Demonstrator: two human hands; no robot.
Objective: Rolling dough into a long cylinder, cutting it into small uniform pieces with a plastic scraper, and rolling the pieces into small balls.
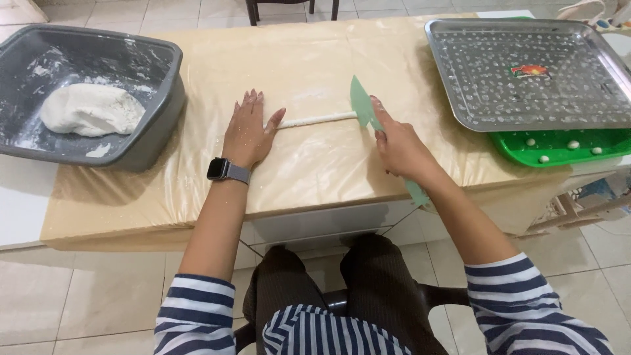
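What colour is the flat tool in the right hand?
Pale green; the scraper shows clearly in the head view.

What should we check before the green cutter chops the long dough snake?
1. Thin white dough rope lies straight on the beige-covered table: ok.
2. Left hand rests flat on the rope's left end: ok.
3. Right hand holds the flat green plastic scraper: ok.
4. Scraper edge sits at the rope's right end: ok.
5. Fingers stay away from the scraper edge: ok.
6. Metal tray has space among its small dough bits: ok.
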